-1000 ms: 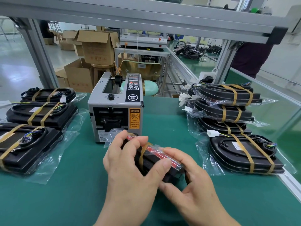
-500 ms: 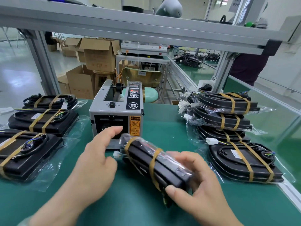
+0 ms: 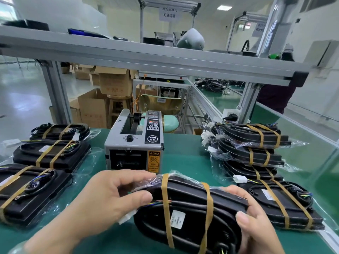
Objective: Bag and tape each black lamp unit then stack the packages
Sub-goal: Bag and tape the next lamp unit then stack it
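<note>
Left hand (image 3: 102, 197) and right hand (image 3: 256, 222) grip the ends of a bagged, twice-taped black lamp unit (image 3: 190, 208) over the green surface (image 3: 183, 153). It should land level and square on the right stack (image 3: 253, 145).

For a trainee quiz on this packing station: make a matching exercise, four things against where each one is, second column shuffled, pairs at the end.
1. tape dispenser
2. taped lamp package
3. stack of packages
4. cardboard boxes

A. beyond the far edge of the bench
B. between the left hand and the right hand
C. right side of the bench
D. middle of the bench

Pairs: 1-D, 2-B, 3-C, 4-A
</note>
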`<state>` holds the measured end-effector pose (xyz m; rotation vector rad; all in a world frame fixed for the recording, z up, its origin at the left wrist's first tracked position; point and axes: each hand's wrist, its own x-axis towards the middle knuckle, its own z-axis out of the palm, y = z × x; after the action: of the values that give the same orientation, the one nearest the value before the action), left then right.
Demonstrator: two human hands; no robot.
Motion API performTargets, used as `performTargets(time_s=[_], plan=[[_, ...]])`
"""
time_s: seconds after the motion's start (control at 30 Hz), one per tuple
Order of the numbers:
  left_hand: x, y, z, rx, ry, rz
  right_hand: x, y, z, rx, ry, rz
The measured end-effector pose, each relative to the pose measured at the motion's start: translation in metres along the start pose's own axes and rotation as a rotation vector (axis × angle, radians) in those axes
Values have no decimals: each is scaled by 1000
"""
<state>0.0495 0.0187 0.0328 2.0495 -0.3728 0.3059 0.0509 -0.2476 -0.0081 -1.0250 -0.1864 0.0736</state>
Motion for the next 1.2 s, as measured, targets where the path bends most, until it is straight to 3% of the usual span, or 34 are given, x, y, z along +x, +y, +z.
performTargets(time_s=[0.2,0.3,0.33,0.37,0.43,0.47,0.5,0.63,0.67,0.73,0.83,0.93,0.97,1.03,1.17,1.2], plan=[[6,-1,-12,-87,170,8,3,-10,-1,-69,-77,-21],[4,-2,-12,-273,277,-95,4,-1,4,279,-251,4],[2,-3,-11,-367,230,-180,4,0,15,341,-232,-58],[-2,-7,-8,-422,137,-303,1,-7,17,353,-80,-78],[-12,-7,-3,-428,-128,-490,-1,-1,8,525,-80,3],[-18,-8,-2,-398,-163,-505,0,0,4,547,-97,10],[-23,-12,-4,-374,-130,-487,0,2,1,553,-112,7],[-28,-27,-22,-400,364,-438,7,1,-10,595,-115,5],[-27,-24,-22,-461,378,-432,8,2,-13,620,-117,-4],[-28,-11,-11,-607,216,-461,9,4,-15,599,-122,-4],[-24,7,16,-695,88,-526,6,6,-9,489,-27,128],[-20,8,25,-669,316,-408,17,10,-15,602,-118,221],[-19,4,22,-670,397,-377,13,9,-14,599,-160,171],[-24,-8,20,-783,438,-308,8,4,-14,531,-75,85],[-27,6,50,-965,65,-387,14,15,9,536,-69,32],[-28,12,59,-967,20,-387,16,20,9,473,11,33]])
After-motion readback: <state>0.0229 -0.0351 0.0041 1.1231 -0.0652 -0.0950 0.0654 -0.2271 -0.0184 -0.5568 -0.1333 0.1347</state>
